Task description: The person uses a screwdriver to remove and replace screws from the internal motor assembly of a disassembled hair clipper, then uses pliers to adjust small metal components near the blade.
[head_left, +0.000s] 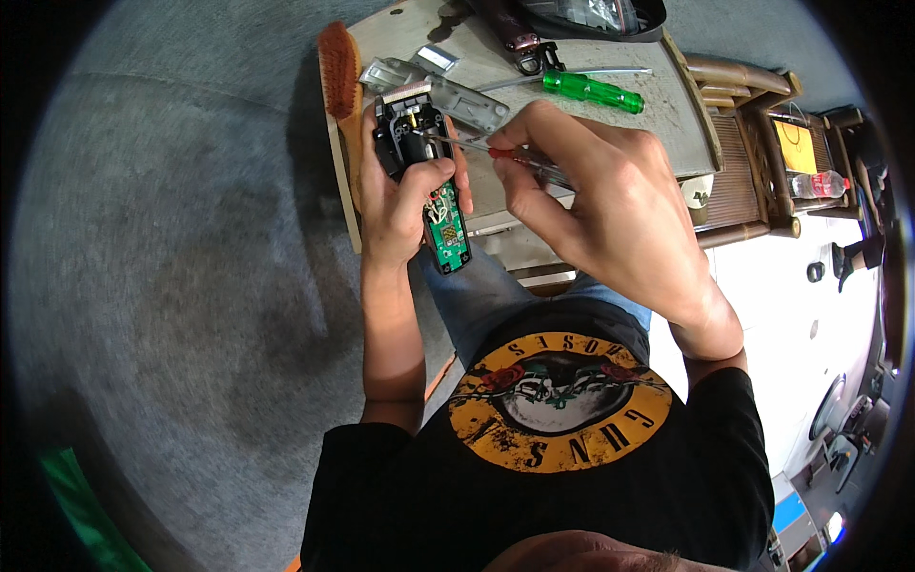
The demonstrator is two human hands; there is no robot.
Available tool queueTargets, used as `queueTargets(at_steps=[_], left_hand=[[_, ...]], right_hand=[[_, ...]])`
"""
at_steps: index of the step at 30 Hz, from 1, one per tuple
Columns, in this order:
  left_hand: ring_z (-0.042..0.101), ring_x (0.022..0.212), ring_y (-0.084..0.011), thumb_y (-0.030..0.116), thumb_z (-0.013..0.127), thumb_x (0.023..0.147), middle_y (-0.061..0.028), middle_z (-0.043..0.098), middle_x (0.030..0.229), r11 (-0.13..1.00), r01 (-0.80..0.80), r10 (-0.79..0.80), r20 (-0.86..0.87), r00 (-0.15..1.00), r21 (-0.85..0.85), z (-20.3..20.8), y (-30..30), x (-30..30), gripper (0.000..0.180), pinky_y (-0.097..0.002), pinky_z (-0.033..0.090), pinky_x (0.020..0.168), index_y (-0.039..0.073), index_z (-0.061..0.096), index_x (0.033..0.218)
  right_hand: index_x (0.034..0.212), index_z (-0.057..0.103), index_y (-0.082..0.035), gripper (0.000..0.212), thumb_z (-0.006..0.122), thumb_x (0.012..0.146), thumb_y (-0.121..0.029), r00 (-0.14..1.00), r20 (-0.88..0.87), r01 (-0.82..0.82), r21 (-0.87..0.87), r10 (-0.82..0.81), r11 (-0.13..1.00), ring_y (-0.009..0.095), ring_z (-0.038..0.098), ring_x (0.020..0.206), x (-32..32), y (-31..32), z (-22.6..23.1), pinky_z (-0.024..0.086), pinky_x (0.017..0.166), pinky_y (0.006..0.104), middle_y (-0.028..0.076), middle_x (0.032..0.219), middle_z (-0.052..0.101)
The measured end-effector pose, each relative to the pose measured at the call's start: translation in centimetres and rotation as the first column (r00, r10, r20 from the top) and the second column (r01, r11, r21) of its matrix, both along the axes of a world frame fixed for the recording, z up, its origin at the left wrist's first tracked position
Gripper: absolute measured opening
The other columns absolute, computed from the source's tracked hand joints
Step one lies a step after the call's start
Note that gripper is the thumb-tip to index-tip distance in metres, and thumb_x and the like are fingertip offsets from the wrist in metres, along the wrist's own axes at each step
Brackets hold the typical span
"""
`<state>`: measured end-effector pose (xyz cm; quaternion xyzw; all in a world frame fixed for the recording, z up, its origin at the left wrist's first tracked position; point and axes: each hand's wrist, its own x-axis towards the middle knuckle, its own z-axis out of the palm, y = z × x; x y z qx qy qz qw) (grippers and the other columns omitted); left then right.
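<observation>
My left hand [398, 195] is closed around an opened hair clipper [419, 124], its metal blade pointing away from me. The clipper's housing is off, baring a black motor part and a green circuit board [446, 232] with white wires. In my right hand [605, 191] a thin screwdriver [467, 145] with a red collar is pinched between thumb and fingers. Its shaft reaches to the clipper's inside, near the brass-coloured part below the blade; exactly what the tip touches is too small to tell. Behind the clipper lies a clear grey housing shell [467, 103].
A worn table [658, 105] carries a wooden-handled brush [339, 71] at its left edge, a green screwdriver handle [596, 92], a second dark clipper [510, 27] and a black case [620, 21]. Right of it stands a bamboo chair [729, 162], with a bottle [820, 185] beyond.
</observation>
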<state>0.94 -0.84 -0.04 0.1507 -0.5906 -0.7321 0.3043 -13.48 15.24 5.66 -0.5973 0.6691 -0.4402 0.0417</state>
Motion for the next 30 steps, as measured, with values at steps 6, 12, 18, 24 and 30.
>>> queueTargets(at_steps=[6, 12, 18, 24, 30], left_hand=[[0.067, 0.071, -0.0186, -0.005, 0.06, 0.087, -0.0151, 0.061, 0.103, 0.998, -0.029, 0.026, -0.058, 0.998, -0.05, -0.1, 0.2, 0.0, 0.057, -0.0329, 0.061, 0.052, 0.001, 0.041, 0.141], [0.067, 0.072, -0.0188, -0.001, 0.066, 0.088, -0.0137, 0.061, 0.104, 0.994, 0.001, -0.01, -0.079, 0.997, -0.108, -0.2, 0.0, 0.0, 0.07, -0.0321, 0.06, 0.053, 0.003, 0.038, 0.151], [0.065, 0.067, -0.0186, 0.001, 0.07, 0.086, -0.0134, 0.062, 0.102, 0.991, 0.027, -0.037, -0.077, 0.996, -0.131, -0.2, -0.2, 0.1, 0.072, -0.0313, 0.059, 0.054, 0.003, 0.039, 0.151], [0.065, 0.066, -0.018, 0.002, 0.072, 0.085, -0.0132, 0.062, 0.102, 0.993, 0.011, -0.02, -0.078, 0.997, -0.117, -0.1, 0.0, 0.0, 0.073, -0.0306, 0.059, 0.055, 0.002, 0.04, 0.151], [0.065, 0.093, -0.0168, 0.007, 0.073, 0.083, -0.0123, 0.064, 0.107, 0.967, -0.058, 0.035, -0.098, 0.995, -0.25, -0.6, -0.2, -0.2, 0.074, -0.0306, 0.057, 0.086, 0.0, 0.042, 0.15]], right_hand=[[0.101, 0.069, -0.002, 0.012, 0.075, 0.091, -0.005, 0.999, -0.018, -0.028, -0.038, 0.028, 0.999, 0.031, 0.072, 0.065, 0.3, -0.5, 0.5, 0.054, 0.059, 0.0387, 0.014, 0.077, 0.072], [0.1, 0.07, -0.003, 0.012, 0.075, 0.091, -0.008, 0.999, -0.035, -0.031, 0.007, 0.031, 0.999, 0.03, 0.072, 0.064, 0.4, -0.4, 0.9, 0.054, 0.058, 0.0384, 0.013, 0.075, 0.071], [0.099, 0.07, -0.003, 0.012, 0.076, 0.092, -0.01, 0.999, -0.046, -0.019, 0.025, 0.021, 1.0, 0.03, 0.073, 0.064, 0.6, -0.6, 1.0, 0.054, 0.057, 0.0386, 0.012, 0.073, 0.072], [0.094, 0.069, -0.003, 0.011, 0.076, 0.092, -0.011, 0.994, -0.111, 0.007, 0.021, -0.004, 1.0, 0.029, 0.071, 0.062, 0.6, -0.3, 1.1, 0.054, 0.056, 0.0386, 0.01, 0.069, 0.069], [0.089, 0.067, -0.003, 0.013, 0.075, 0.092, -0.013, 0.988, -0.15, 0.029, -0.019, -0.032, 0.999, 0.029, 0.067, 0.056, 0.7, -0.7, 1.0, 0.052, 0.054, 0.0401, 0.01, 0.064, 0.066]])
